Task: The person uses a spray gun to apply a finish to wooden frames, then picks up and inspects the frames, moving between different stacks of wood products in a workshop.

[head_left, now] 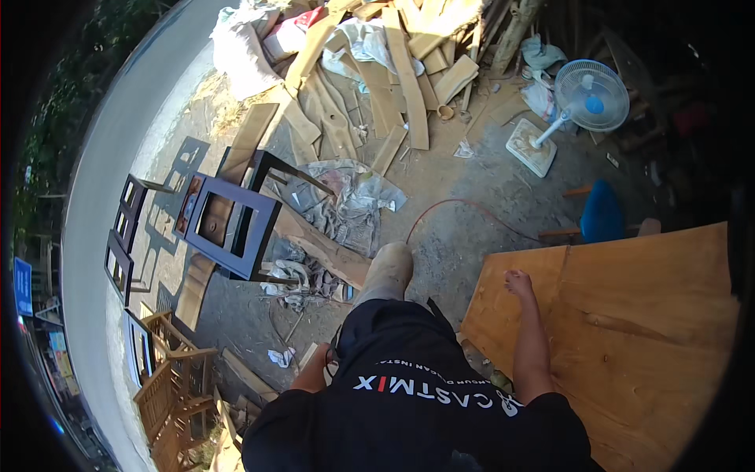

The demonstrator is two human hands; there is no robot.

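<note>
My right hand [517, 284] hangs over the broad orange-brown wooden board [621, 315] on my right, its fingers curled in and nothing visible in them. Low at my left side is my left hand [316, 366], partly covered by my body. Its fingers are hidden, and a pale flat piece shows beside it, so what it holds is unclear. Ahead to the left stands a dark purple painted wooden frame on legs [263, 220], with a square opening in its top. My knee points toward the crumpled plastic sheet [346, 200] on the ground.
Wood offcuts [405, 86] and white sacks [240, 55] pile up ahead. A standing fan [591, 96] and a blue seat [602, 211] are to the right. A red hose [456, 201] crosses the ground. Dark frames [126, 228] and wooden chairs [177, 377] line the left, beside the road.
</note>
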